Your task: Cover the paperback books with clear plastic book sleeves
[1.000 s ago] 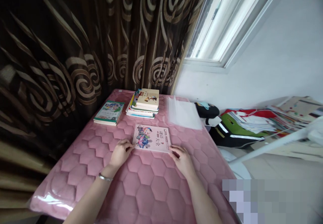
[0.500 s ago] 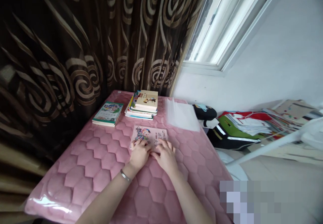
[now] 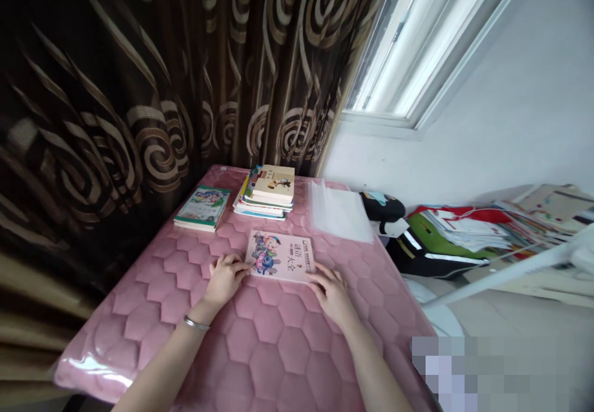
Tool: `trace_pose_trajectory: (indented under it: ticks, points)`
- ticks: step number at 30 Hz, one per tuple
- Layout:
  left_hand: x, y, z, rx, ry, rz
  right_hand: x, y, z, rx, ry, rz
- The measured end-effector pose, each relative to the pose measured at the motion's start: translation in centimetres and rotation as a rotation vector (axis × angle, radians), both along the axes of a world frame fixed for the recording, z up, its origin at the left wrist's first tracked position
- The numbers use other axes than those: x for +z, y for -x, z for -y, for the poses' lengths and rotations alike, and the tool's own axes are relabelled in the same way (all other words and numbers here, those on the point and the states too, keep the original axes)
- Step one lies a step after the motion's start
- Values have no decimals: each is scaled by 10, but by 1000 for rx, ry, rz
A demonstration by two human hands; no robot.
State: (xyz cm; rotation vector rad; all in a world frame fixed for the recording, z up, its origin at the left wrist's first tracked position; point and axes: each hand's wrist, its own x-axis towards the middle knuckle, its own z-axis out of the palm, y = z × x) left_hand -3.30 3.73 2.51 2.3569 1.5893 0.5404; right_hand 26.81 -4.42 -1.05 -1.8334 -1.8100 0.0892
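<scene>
A pink book [image 3: 281,256] with cartoon figures and Chinese lettering on its cover lies on the pink quilted-pattern table [image 3: 273,344]. At its lower left corner, my left hand [image 3: 227,279], with a silver bangle on the wrist, grips the edge with thumb and fingertips. My right hand [image 3: 333,289] takes hold of the lower right edge, fingers bent and thumb below them. Most of the cover shows between the two hands.
Behind the book stands a stack of books [image 3: 266,192]. Green-edged books [image 3: 203,208] lie to its left, and clear plastic sheets [image 3: 340,213] to its right. A patterned curtain [image 3: 223,78] hangs behind; a green and black bag [image 3: 431,242] sits right of the table.
My hands have moved apart from the middle of the book's near edge to its left and right sides, uncovering the cover. The view has shifted slightly.
</scene>
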Motion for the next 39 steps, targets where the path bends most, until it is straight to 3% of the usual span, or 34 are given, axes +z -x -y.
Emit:
trace_pose_trajectory:
  ticks: [17,22,27,32,35,39]
  points:
    - [-1,1,2,-32,-23,-11,-3,-15,3,134,73,-27]
    - [6,-9,16,-47,-132,-103,9,6,7,28,43,15]
    - [7,-43,27,-84,-172,-118,25,43,3,-46,5,127]
    - [3,-75,26,-172,-141,-61,25,67,-10,-65,-3,135]
    - [0,-78,24,-145,-134,-34,22,72,-14,-92,-3,128]
    - [0,-61,19,-87,-115,10,22,61,-10,-131,-6,122]
